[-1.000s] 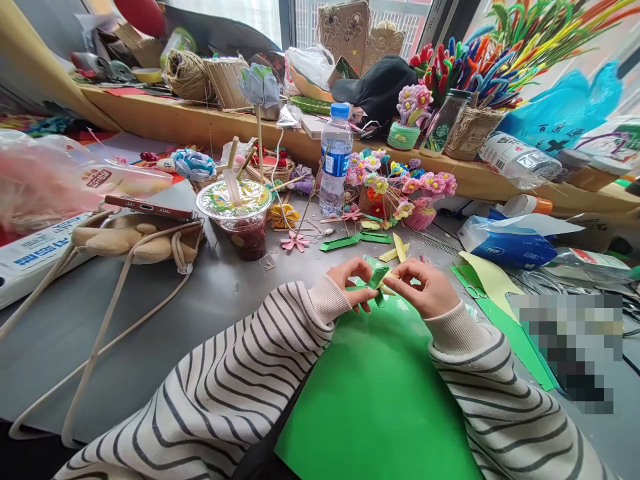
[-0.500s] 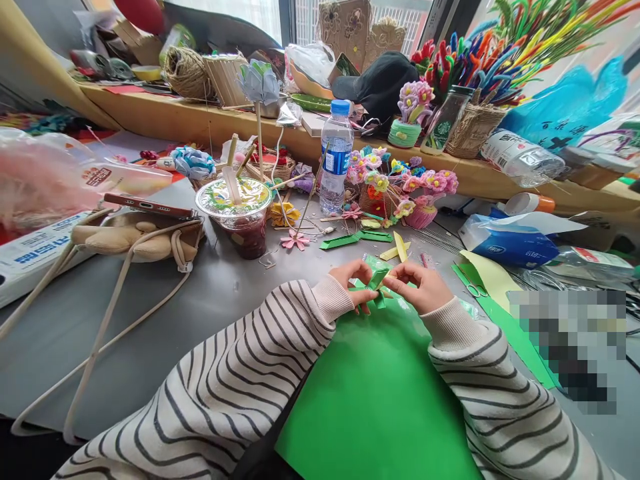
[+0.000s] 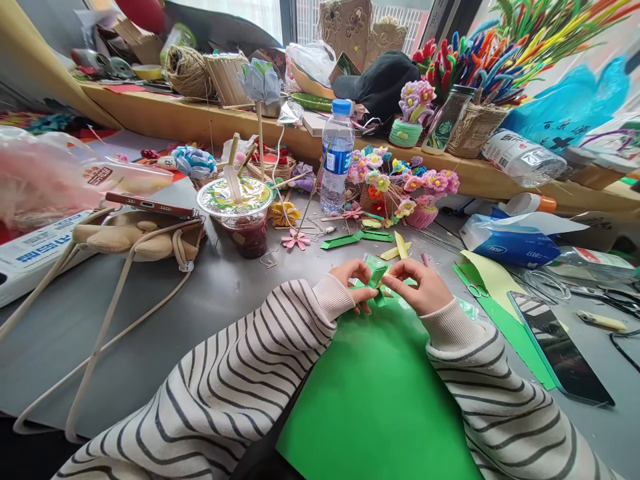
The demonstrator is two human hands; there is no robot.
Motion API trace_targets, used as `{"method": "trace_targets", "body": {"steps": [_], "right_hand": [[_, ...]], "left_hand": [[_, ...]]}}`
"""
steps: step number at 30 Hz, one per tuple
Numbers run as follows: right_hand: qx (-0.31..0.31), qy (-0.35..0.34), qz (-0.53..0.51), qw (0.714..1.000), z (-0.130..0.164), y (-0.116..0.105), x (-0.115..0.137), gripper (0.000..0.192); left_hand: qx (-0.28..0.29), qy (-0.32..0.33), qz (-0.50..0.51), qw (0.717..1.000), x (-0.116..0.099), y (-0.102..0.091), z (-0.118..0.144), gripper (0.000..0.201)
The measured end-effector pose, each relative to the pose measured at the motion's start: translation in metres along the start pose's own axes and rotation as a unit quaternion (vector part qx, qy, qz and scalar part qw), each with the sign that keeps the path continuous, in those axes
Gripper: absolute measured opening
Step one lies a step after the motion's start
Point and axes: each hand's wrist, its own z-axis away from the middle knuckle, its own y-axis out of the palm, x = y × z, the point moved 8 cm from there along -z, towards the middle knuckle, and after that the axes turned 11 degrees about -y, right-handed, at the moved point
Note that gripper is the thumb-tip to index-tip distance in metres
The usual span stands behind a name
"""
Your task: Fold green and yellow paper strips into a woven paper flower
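Pinched from both sides — the left hand (image 3: 353, 281) and right hand (image 3: 419, 285) each have thumb and fingertips closed on the same small folded green piece (image 3: 376, 276), held just above the far edge of the green sheet (image 3: 375, 393). Fingers curl tight, knuckles up, the 2 hands nearly touching across the fold. A sliver of yellow shows at the right-hand side of the piece, though how it joins is too small to tell.

Compared with 1 second ago the hands have barely budged — the same 2-handed pinch, the right one drawn a touch closer to the left. The view itself has shifted a little, and the dark phone (image 3: 560, 347) at the right now shows plainly, lying partly on the green strip (image 3: 505, 327).

Beyond the hands on the grey table (image 3: 150, 327): yellow strips (image 3: 399, 248) and folded green strips (image 3: 357, 239) lie loose, with a pink paper flower (image 3: 295, 241) beside them. Further back stand a water bottle (image 3: 336, 157) and a lidded cup (image 3: 239, 217) of dark red drink. A bag (image 3: 131, 240) sits to the left, a phone (image 3: 150, 207) resting on top of it.
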Motion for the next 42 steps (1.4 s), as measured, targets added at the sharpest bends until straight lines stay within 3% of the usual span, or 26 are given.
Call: {"method": "trace_targets", "body": {"steps": [6,12,20,34,38,42], "right_hand": [[0.007,0.024,-0.003,1.000,0.001,0.001,-0.003,0.020],[0.037,0.006,-0.004,0.999,0.000,0.003,0.001,0.015],[0.001,-0.008,0.008,1.000,0.000,-0.002,0.005,0.013],[0.012,-0.004,-0.109,0.994,0.000,-0.009,0.007,0.024],[-0.016,0.003,-0.213,0.977,0.000,-0.007,0.009,0.029],[-0.043,0.018,-0.239,0.970,0.001,-0.005,0.008,0.030]], "left_hand": [[-0.002,0.017,-0.022,1.000,-0.004,0.001,0.002,0.025],[0.015,0.013,-0.025,0.999,-0.003,0.003,0.005,0.024],[-0.011,-0.009,-0.003,1.000,-0.003,0.000,0.003,0.029],[0.097,-0.049,0.125,0.986,0.001,0.001,-0.003,0.041],[0.140,-0.093,0.176,0.970,0.004,0.005,-0.003,0.042],[0.142,-0.114,0.194,0.964,0.006,0.005,-0.004,0.042]]}}
